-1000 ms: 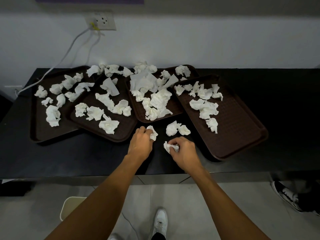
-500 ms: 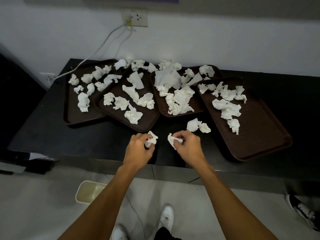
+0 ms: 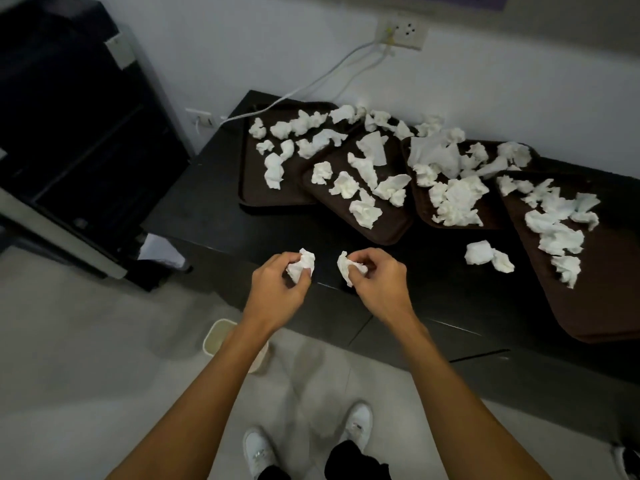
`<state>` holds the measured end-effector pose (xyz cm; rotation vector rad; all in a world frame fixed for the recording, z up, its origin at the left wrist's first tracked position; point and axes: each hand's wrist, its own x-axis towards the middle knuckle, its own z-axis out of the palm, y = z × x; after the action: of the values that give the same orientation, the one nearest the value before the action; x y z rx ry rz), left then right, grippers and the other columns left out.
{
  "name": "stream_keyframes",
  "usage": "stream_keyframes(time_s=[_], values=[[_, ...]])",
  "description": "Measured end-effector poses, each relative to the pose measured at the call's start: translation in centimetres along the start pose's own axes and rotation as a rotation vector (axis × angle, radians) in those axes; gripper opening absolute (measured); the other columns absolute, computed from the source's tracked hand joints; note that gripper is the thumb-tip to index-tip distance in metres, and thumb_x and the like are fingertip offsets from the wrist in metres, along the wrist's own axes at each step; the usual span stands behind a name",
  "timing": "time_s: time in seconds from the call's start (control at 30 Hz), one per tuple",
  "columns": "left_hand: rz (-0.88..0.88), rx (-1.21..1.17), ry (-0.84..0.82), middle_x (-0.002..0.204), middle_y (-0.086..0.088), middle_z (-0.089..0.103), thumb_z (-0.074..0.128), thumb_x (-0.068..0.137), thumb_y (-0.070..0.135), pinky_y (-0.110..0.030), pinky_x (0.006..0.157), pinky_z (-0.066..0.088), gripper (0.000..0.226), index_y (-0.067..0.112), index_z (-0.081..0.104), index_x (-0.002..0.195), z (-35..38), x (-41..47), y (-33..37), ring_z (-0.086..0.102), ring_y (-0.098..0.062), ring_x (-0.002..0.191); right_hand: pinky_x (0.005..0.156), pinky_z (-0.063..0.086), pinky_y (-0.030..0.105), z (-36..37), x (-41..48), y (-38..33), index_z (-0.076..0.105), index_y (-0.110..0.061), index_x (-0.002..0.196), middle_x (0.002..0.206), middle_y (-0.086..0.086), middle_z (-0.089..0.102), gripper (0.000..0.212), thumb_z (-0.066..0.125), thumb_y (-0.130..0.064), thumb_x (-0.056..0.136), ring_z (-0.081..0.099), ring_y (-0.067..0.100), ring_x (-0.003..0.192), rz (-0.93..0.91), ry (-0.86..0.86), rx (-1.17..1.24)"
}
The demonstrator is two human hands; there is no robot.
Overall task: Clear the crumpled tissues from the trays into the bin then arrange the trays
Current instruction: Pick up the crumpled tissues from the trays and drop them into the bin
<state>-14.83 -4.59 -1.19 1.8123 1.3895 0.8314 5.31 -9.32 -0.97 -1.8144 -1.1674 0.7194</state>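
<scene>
Several dark brown trays lie fanned and overlapping on a black table [image 3: 207, 209], each strewn with crumpled white tissues. The leftmost tray [image 3: 252, 192] is at the table's far left, the rightmost tray [image 3: 595, 306] at the right edge of view. Two loose tissues [image 3: 488, 256] rest on the table between trays. My left hand [image 3: 277, 289] holds a crumpled tissue [image 3: 302, 265] over the table's front edge. My right hand [image 3: 377, 282] holds another tissue [image 3: 348, 268] beside it. A cream bin [image 3: 216, 341] stands on the floor below my left forearm, partly hidden.
A black cabinet [image 3: 79, 133] stands left of the table. White cables [image 3: 311, 81] run from a wall socket [image 3: 401, 32] down behind the trays. My white shoes [image 3: 358, 424] are on the grey floor. Another dark shoe [image 3: 628, 462] shows at the bottom right.
Both hands have lifted a tissue each off the table and drawn back to its front edge. My view has swung left and down, showing the bin and cabinet.
</scene>
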Motion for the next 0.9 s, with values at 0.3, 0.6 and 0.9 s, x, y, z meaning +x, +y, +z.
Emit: stream_keyframes(time_s=[0.3,0.6,0.9], values=[[-0.173,-0.074,0.078,0.09,0.018,0.063,0.07,0.095,0.027,-0.009,0.062,0.051,0.027,0.025,0.061,0.12,-11.6,-3.5,-7.9,0.065,0.004,0.078,0.074,0.061,0.022,12.7,-3.4,-5.5,0.073,-0.022,0.098,0.098,-0.008,0.07,0.011,0.077,-0.019,0.089,0.07,0.006,0.088,-0.069,-0.123,0.053],[-0.267,-0.079,0.134,0.113,0.012,0.067,0.06,0.1,0.033,-0.009,0.071,0.053,0.03,0.042,0.058,0.128,-16.7,-5.7,-16.2,0.067,-0.002,0.087,0.079,0.062,0.025,23.5,-3.8,-7.0,0.074,-0.02,0.101,0.105,-0.005,0.069,0.012,0.077,-0.016,0.09,0.07,0.008,0.093,-0.056,-0.331,0.006],[-0.484,-0.088,0.208,0.11,0.008,0.07,0.062,0.099,0.035,-0.002,0.068,0.048,0.031,0.026,0.064,0.129,-14.4,-6.1,-25.6,0.067,-0.003,0.083,0.07,0.054,0.009,32.5,-1.0,-1.6,0.073,-0.021,0.102,0.103,-0.01,0.065,0.013,0.077,-0.017,0.09,0.068,0.008,0.087,-0.057,-0.559,-0.16]])
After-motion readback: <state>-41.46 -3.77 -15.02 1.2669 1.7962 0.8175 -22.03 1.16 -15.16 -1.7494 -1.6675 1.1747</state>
